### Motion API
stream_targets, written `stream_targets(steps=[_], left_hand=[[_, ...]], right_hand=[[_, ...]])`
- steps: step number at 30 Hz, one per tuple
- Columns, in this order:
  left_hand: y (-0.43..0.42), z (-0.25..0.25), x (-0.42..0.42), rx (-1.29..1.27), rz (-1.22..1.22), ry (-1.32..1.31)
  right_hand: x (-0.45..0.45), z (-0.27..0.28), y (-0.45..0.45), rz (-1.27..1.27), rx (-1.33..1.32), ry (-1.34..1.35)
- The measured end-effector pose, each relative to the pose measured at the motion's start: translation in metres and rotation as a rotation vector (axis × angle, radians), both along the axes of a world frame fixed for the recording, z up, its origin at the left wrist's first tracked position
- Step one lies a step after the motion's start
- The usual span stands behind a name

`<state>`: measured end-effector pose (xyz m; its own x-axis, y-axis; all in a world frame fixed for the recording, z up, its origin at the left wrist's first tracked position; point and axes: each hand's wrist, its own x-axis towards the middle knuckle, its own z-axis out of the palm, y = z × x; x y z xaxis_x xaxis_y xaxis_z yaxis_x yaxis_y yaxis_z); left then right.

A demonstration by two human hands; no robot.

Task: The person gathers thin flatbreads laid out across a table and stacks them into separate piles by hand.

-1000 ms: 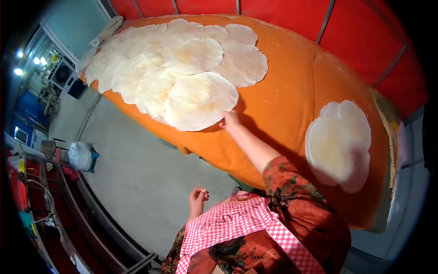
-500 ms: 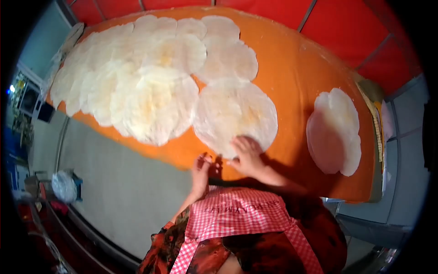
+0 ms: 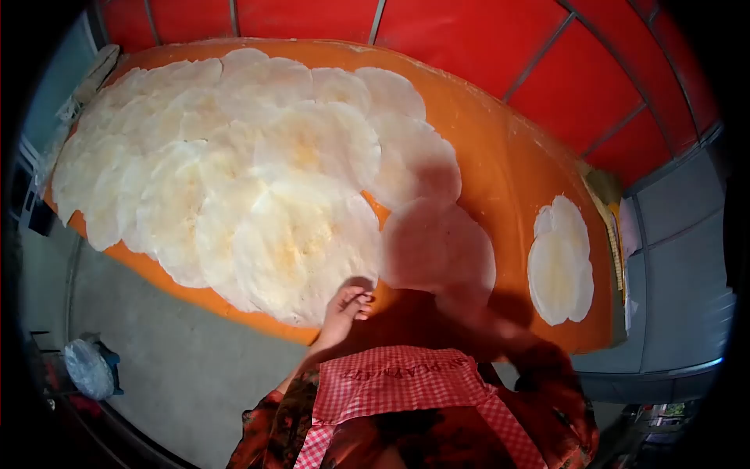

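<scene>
Across the orange worktop, a broad spread of thin, round sheets is overlapping; they are looking light, limp and easily torn, so their rims are probably asking for a gentle, two-handed hold; at the spread's near right corner, a shadowed sheet is lying flat; farther right, a small stack is resting apart; the right hand is blurring over the shadowed sheet's near edge, its grip impossible to tell; the left hand is hovering loosely curled beside the spread, its grip seemingly empty.
</scene>
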<state>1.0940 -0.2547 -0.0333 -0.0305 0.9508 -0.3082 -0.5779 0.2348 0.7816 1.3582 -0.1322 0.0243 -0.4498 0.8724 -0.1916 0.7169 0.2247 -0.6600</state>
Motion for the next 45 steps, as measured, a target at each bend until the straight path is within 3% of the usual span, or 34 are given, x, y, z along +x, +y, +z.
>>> stream_targets(steps=[4,6,7,8,10,13,15,16,18,19,22,25,29,33,37,38,40,42,45], left_hand=[[0.027,0.024,-0.043,-0.006,0.185,0.007],[0.039,0.038,-0.053,-0.06,0.182,0.062],[0.043,0.037,-0.055,-0.06,0.173,0.051],[0.046,0.034,-0.054,-0.041,0.144,0.051],[0.052,0.027,-0.049,-0.009,0.097,0.042],[0.057,0.017,-0.031,-0.036,0.022,-0.002],[0.058,-0.002,-0.018,0.053,-0.026,-0.02],[0.056,-0.02,-0.01,0.14,-0.03,-0.043],[0.054,-0.028,-0.006,0.2,-0.076,0.008],[0.051,-0.024,-0.008,0.184,-0.078,0.065],[0.041,-0.003,-0.016,0.142,-0.072,0.248],[0.031,-0.008,-0.031,0.126,-0.001,0.248],[0.02,0.005,-0.029,-0.053,0.063,0.223],[0.023,0.007,0.014,0.002,0.025,0.114],[0.054,0.004,0.051,0.406,-0.209,0.786],[0.064,-0.002,0.061,0.49,-0.223,0.839],[0.081,-0.013,0.079,0.667,-0.269,0.936],[0.086,-0.017,0.095,0.68,-0.328,1.157],[0.088,-0.029,0.11,0.73,-0.344,1.394]], right_hand=[[-0.004,0.154,0.142,-0.024,0.079,-0.068],[-0.009,0.235,0.197,-0.046,0.305,-0.189],[-0.024,0.284,0.203,-0.105,0.482,-0.452],[-0.016,0.294,0.228,-0.118,0.67,-0.33],[-0.029,0.324,0.236,-0.115,0.934,-0.535],[-0.057,0.272,0.22,-0.041,1.043,-0.085],[-0.088,0.221,0.213,0.24,1.225,0.093],[-0.083,0.166,0.225,0.032,0.886,0.211],[-0.071,0.066,0.239,0.006,0.729,0.027],[-0.065,0.029,0.237,0.181,0.903,-0.274],[-0.047,-0.101,0.235,0.16,0.918,-0.212],[-0.044,-0.111,0.22,0.098,1.066,-0.222],[-0.018,-0.093,0.228,0.104,0.948,-0.316],[0.013,-0.094,0.228,0.163,0.985,-0.235],[-0.006,-0.099,0.219,0.116,1.045,-0.205],[-0.011,-0.107,0.215,0.116,0.971,-0.365],[-0.016,-0.11,0.209,0.077,0.945,-0.386],[-0.013,-0.106,0.205,0.072,0.885,-0.427],[0.004,-0.087,0.202,0.123,0.695,-0.135]])
